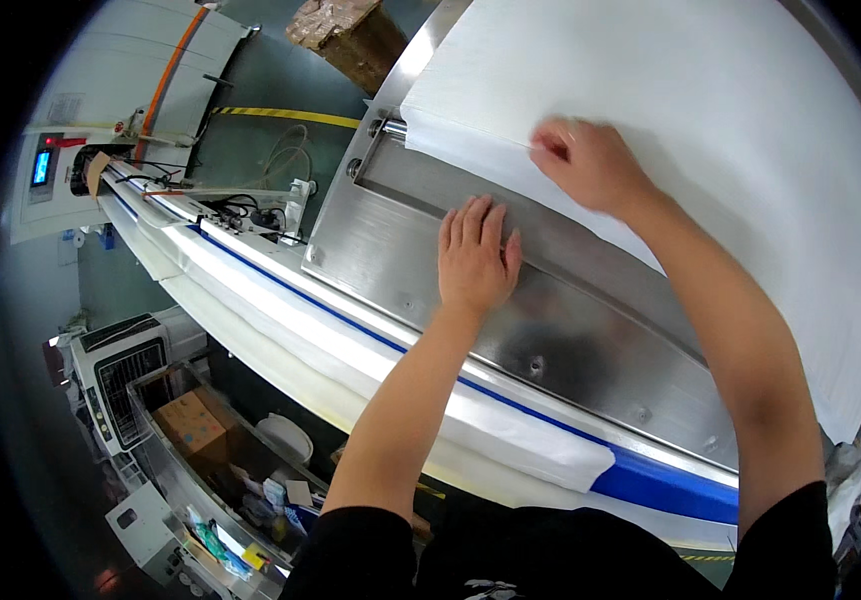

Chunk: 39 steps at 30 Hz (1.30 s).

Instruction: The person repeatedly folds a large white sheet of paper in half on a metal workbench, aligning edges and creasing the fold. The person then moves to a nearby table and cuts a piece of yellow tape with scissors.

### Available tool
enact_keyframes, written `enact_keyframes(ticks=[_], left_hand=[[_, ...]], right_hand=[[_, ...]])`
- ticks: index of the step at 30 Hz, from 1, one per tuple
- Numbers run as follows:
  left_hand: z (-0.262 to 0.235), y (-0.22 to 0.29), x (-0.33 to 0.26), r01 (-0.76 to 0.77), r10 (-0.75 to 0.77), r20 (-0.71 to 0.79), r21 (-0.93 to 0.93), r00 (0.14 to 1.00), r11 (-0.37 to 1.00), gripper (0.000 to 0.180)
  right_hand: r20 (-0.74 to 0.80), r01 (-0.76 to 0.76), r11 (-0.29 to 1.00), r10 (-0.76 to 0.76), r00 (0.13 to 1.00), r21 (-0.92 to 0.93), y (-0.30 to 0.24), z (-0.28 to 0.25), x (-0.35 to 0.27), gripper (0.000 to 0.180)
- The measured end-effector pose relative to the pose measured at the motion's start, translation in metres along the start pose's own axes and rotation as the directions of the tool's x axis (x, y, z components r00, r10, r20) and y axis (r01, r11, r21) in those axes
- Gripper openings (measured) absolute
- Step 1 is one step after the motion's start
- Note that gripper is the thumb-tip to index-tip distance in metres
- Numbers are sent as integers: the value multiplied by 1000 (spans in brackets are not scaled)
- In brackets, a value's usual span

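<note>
A thick stack of white sheets (750,120) fills the upper right. Over its near left edge, my right hand (590,165) is curled with the fingers drawn in; motion blurs it, and whether a sheet edge is pinched there is hidden. My left hand (474,255) lies flat on the stainless steel table (550,330), fingers stretched out and nothing in them. Between the hands runs a recessed channel in the steel, and a metal rod (394,127) shows at its far end, beside the stack.
Along the table's near side runs a long rail with a blue strip (665,485) and white material (520,450) draped over it. A bin (175,385) with a cardboard box stands lower left. Left are a machine with a small screen (42,167) and a wrapped carton (350,40).
</note>
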<state>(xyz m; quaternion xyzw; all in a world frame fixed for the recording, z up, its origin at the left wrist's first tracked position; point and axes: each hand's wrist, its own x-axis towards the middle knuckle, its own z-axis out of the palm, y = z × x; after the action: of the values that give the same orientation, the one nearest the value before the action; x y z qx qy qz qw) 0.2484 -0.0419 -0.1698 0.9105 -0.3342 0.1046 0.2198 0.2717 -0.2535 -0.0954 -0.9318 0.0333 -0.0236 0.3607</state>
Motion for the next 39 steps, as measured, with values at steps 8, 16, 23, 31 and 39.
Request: enact_keyframes(ticks=[8, 16, 23, 31, 39], left_hand=[[-4, -3, 3, 27, -25, 39, -45, 999, 999, 36], [-2, -5, 4, 22, -19, 36, -68, 999, 997, 39], [-13, -54, 72, -29, 30, -248, 9, 968, 1000, 47], [-13, -96, 115, -173, 201, -112, 222, 973, 960, 49], [-16, -97, 107, -158, 186, -111, 226, 976, 961, 46]], right_hand=[[-61, 80, 997, -80, 995, -8, -10, 38, 102, 20], [-63, 9, 998, -13, 998, -66, -16, 40, 103, 21], [-142, 11, 992, -29, 989, -125, -8, 40, 100, 18], [-155, 24, 987, -49, 987, -159, -3, 39, 105, 18], [-145, 1, 988, -23, 989, -152, -4, 39, 105, 20]])
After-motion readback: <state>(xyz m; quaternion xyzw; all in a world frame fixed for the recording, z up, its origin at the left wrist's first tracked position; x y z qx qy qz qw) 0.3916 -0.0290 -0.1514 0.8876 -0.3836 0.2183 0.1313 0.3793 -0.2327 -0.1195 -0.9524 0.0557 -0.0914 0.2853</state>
